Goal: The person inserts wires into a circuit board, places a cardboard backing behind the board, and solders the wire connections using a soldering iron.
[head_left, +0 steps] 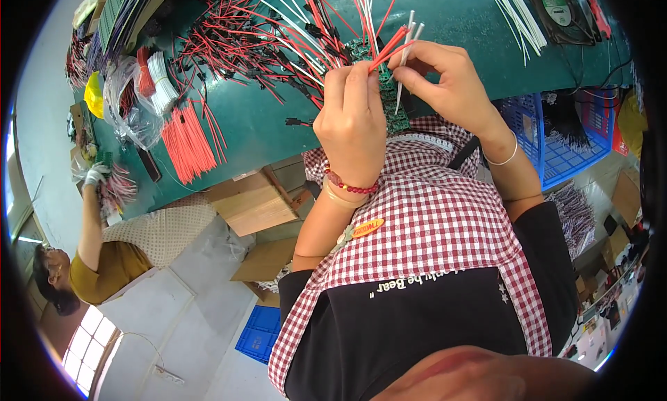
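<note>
My left hand (351, 120) is closed in a pinch around a few red wires (391, 47), whose ends stick out up and to the right past the fingertips. Close beside it, my right hand (450, 81) pinches white wires (411, 27) between thumb and fingers, and one white end points down below the grip. Green circuit boards (398, 123) lie beneath and behind both hands, partly covered by them. Red and white wires with black connectors (316, 31) fan out from the boards on the far side.
Loose red wires (226, 36), a red bundle (187, 144) and a white bundle (162, 85) lie left on the green table (243, 116). White wires (517, 15) and a fan (559, 11) are far right. A blue crate (566, 151) stands below. Another person's gloved hand (97, 173) works far left.
</note>
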Demonstrator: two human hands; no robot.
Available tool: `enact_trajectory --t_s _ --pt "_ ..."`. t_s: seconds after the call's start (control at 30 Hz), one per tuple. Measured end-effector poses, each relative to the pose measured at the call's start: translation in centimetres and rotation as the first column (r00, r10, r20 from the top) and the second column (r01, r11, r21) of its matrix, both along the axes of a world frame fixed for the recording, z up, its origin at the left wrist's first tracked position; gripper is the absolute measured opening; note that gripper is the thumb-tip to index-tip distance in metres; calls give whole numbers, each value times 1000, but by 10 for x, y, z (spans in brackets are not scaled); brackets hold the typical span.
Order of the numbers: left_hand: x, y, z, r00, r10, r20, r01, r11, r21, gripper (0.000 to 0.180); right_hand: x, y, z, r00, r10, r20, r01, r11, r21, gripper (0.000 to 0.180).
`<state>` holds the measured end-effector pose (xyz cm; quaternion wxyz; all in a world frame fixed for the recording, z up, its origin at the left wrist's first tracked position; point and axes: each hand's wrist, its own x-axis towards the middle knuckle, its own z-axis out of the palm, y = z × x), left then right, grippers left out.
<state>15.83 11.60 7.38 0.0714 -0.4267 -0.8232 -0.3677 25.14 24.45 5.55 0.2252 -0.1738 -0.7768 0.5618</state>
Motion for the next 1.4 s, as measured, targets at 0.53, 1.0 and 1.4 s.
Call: enact_trajectory --t_s 0.53,1.0,1.4 --pt "-1 -7 10 951 -48 305 2 989 149 11 -17 2 14 994 7 107 -40 949 312 23" --pt "4 -6 0 991 -27 134 17 997 77 11 4 2 10 984 -108 141 116 992 -48 14" --pt "5 -6 -1 996 -15 93 7 997 82 14 3 2 8 997 -56 50 58 998 -30 12"
